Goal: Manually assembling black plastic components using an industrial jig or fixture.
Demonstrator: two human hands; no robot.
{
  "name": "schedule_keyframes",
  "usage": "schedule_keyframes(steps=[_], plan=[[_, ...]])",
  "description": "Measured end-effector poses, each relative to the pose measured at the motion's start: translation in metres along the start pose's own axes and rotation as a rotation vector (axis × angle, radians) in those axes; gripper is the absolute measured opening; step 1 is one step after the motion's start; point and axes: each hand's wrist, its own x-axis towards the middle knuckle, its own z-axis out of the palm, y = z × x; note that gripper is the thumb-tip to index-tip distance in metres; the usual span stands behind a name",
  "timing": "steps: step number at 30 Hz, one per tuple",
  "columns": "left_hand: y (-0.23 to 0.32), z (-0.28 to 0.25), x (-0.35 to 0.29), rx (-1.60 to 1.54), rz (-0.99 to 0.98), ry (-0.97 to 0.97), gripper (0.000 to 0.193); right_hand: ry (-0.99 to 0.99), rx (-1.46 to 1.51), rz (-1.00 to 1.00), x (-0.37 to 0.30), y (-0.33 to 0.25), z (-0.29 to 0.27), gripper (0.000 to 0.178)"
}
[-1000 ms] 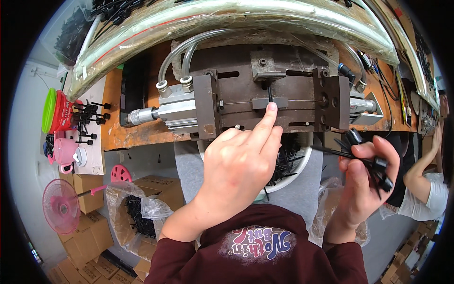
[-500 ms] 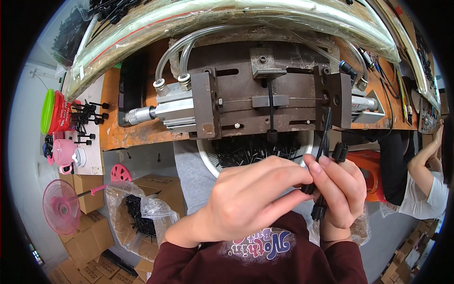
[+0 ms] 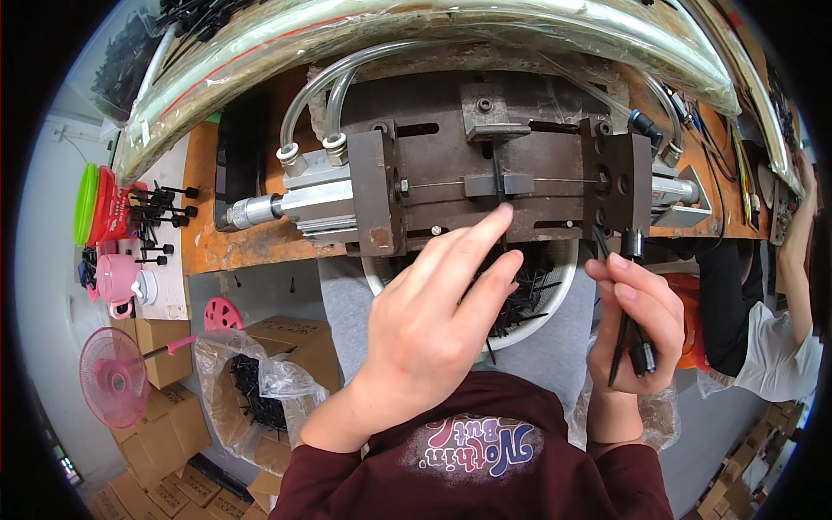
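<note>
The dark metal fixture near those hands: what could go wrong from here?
The left hand is close to the lone rod across the grey block, so a finger might get pinched if the fixture moved. The right hand holds several black rods at different angles; one could slip out.

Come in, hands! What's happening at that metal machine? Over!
Left hand open, at black rod on metal machine; contact unclear. Right hand gripping loose black rods. Left hand partly hides first rod's lower end.
</note>
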Motion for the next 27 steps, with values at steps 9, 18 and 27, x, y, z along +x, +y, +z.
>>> schedule_keyframes(steps=[9, 18, 27], plan=[[-0.001, 0.003, 0.011, 0.244, 0.048, -0.051, 0.024, -0.018, -0.18, -0.018, 0.002, -0.012, -0.01, 0.021], [-0.001, -0.004, 0.01, 0.012, -0.034, -0.084, 0.034, -0.065, -0.212, -0.071, 0.001, -0.009, -0.014, 0.036], [0.021, -0.02, 0.005, -0.518, 0.024, 0.003, 0.031, -0.121, -0.213, -0.157, 0.008, -0.008, -0.004, 0.037]])
